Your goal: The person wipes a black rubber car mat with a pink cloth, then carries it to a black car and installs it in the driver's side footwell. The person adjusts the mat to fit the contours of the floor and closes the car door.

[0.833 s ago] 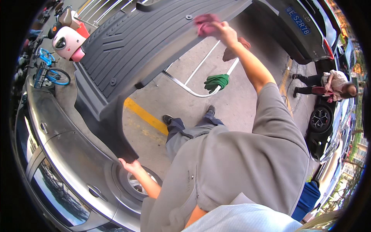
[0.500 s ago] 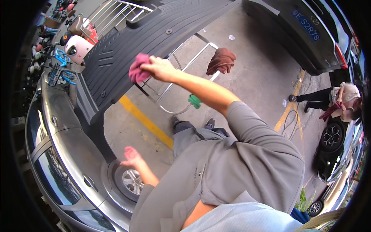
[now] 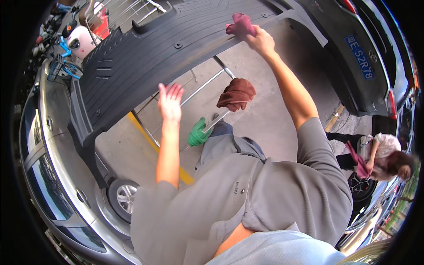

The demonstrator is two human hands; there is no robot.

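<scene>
A large black ribbed car floor liner (image 3: pixel 145 53) spans the upper part of the view, resting over a metal frame (image 3: pixel 201 86). My right hand (image 3: pixel 261 42) grips a bunched maroon cloth (image 3: pixel 241 26) at the liner's near edge, toward its right end. With fingers spread and palm showing, my left hand (image 3: pixel 170 104) is raised just below the liner's near edge and holds nothing. A brown cloth (image 3: pixel 237 95) is draped over the frame between my arms. Lower on that frame hangs a green glove (image 3: pixel 198 133).
A silver car (image 3: pixel 66 119) stands at the left, a dark car (image 3: pixel 353 62) at the right. Beyond the liner are a pink helmet (image 3: pixel 81 42) and a metal rack (image 3: pixel 132 13). Another person (image 3: pixel 371 154) holding a maroon cloth is at the right.
My right hand has moved to the right along the liner with the maroon cloth. My left hand has risen from beside the car wheel to near the liner's edge.
</scene>
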